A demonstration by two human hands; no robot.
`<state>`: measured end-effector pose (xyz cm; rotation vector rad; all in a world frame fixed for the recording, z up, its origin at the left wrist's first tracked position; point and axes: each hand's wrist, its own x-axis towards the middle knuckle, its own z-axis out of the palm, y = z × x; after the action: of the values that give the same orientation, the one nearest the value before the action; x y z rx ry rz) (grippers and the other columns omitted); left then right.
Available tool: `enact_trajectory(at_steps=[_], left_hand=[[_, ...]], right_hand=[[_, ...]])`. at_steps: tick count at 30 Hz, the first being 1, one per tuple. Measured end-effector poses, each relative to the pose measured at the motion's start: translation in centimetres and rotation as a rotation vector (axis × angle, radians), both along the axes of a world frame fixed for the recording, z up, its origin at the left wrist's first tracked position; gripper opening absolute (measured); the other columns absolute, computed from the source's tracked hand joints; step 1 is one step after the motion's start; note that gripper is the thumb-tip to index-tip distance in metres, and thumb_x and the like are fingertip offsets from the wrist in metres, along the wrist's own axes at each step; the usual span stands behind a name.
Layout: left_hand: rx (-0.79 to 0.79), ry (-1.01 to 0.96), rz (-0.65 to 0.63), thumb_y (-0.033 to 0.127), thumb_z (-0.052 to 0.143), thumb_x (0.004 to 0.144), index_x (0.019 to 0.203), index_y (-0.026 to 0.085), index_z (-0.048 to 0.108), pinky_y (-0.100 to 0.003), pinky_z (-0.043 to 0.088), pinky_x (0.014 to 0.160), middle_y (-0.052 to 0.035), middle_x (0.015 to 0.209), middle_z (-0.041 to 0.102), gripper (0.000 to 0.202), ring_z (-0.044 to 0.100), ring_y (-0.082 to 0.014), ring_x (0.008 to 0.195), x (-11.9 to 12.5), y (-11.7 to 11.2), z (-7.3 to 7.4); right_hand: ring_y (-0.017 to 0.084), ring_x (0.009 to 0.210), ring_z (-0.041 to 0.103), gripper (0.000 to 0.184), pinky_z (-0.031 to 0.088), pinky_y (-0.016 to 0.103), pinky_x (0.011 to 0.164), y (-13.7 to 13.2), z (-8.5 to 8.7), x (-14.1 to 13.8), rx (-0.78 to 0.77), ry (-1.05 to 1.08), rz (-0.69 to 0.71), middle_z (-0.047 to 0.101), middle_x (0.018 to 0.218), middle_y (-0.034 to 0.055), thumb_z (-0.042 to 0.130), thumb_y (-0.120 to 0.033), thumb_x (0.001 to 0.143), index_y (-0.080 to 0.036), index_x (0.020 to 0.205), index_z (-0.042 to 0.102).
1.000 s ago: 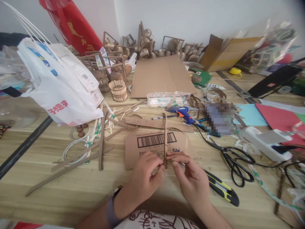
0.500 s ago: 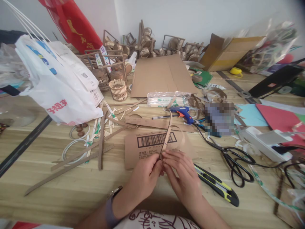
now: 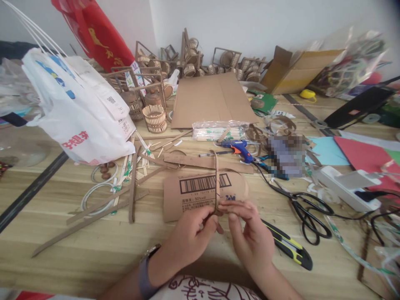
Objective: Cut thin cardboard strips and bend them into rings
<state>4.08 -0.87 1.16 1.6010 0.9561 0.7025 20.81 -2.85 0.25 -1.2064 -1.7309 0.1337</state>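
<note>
A thin brown cardboard strip [image 3: 217,179] rises between my hands, its upper part standing over a flat cardboard piece [image 3: 173,204] printed with a barcode. My left hand [image 3: 190,237] pinches the strip low down, thumb against fingers. With its fingertips and thumb, my right hand [image 3: 251,235] grips the strip's lower portion just beside the left. A short end hangs below the fingers; the exact fold of the strip there is hidden. Right of my right hand lies a green-and-black utility knife [image 3: 290,246], with black-handled scissors [image 3: 309,212] beyond it.
A blue glue gun [image 3: 239,148] lies behind the cardboard, near packaged sticks [image 3: 215,132]. Loose strips [image 3: 90,225] and cut sticks are on the left, beside a white plastic bag [image 3: 78,112]. A white power strip [image 3: 346,189] sits right. Small stick baskets [image 3: 155,118] stand at the back.
The strip's top has swung left, so it stands more upright. My right hand has shifted right and turned, its thumb now showing. Blue writing on the cardboard has come into view.
</note>
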Motion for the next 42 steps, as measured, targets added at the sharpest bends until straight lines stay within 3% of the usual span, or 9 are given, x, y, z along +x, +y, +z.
enact_trajectory(at_steps=[3,10,15,18,25,30,42], left_hand=[[0.004,0.011,0.023,0.042,0.044,0.102,0.087,0.018,0.061,-0.023,0.044,0.064,-0.0037,0.081,0.070,0.033,0.065,-0.0171,0.074,-0.03,0.16,-0.32],[0.013,0.019,0.033,0.036,0.039,0.103,0.084,0.019,0.056,-0.023,0.045,0.064,-0.0040,0.076,0.070,0.032,0.067,-0.0163,0.070,0.05,-0.07,-0.30],[0.064,-0.036,-0.025,0.033,0.040,0.104,0.090,0.018,0.059,-0.022,0.048,0.068,-0.0055,0.082,0.073,0.028,0.070,-0.0163,0.075,-0.03,-0.25,-0.08],[0.047,-0.032,-0.042,0.032,0.041,0.104,0.087,0.018,0.060,-0.022,0.048,0.069,-0.0053,0.082,0.074,0.029,0.070,-0.0166,0.076,-0.02,-0.26,-0.05],[-0.040,-0.049,0.022,0.045,0.043,0.103,0.090,0.018,0.061,-0.023,0.049,0.068,-0.0048,0.081,0.072,0.035,0.069,-0.0171,0.076,0.13,0.07,-0.79],[-0.008,-0.021,0.046,0.042,0.041,0.104,0.087,0.018,0.060,-0.024,0.048,0.068,-0.0045,0.079,0.071,0.035,0.068,-0.0167,0.074,0.10,-0.05,-0.77],[0.019,0.008,0.063,0.037,0.041,0.102,0.092,0.018,0.061,-0.024,0.048,0.067,-0.0054,0.081,0.072,0.031,0.068,-0.0171,0.074,0.18,0.00,-0.16]], right_hand=[[0.019,0.086,0.074,0.016,0.051,0.039,0.087,0.10,-0.04,-0.20,0.066,-0.099,0.061,0.078,0.087,0.0000,0.055,-0.013,0.094,-0.026,0.100,0.060],[0.020,0.088,0.075,0.009,0.053,0.040,0.086,0.46,-0.13,-0.12,0.086,-0.189,0.037,0.079,0.094,0.0024,0.056,-0.020,0.097,-0.026,0.101,0.060],[0.019,0.082,0.074,0.009,0.052,0.039,0.086,-0.01,0.01,0.18,0.028,-0.132,-0.038,0.079,0.089,0.0000,0.052,-0.020,0.099,-0.027,0.100,0.058],[0.018,0.080,0.073,0.010,0.054,0.035,0.078,-0.15,-0.02,0.24,-0.014,-0.036,-0.086,0.077,0.084,-0.0007,0.051,-0.020,0.099,-0.027,0.095,0.058],[0.019,0.079,0.075,0.012,0.055,0.038,0.081,0.12,0.20,-0.11,0.091,-0.141,0.045,0.078,0.085,0.0003,0.054,-0.018,0.097,-0.026,0.104,0.058],[0.021,0.085,0.076,0.007,0.057,0.039,0.081,0.33,-0.17,-0.08,0.057,-0.131,0.015,0.079,0.091,0.0030,0.060,-0.024,0.096,-0.026,0.102,0.057],[0.022,0.088,0.076,0.013,0.058,0.041,0.084,0.13,-0.58,-0.30,0.012,-0.005,0.056,0.079,0.092,0.0024,0.063,-0.017,0.092,-0.027,0.097,0.059]])
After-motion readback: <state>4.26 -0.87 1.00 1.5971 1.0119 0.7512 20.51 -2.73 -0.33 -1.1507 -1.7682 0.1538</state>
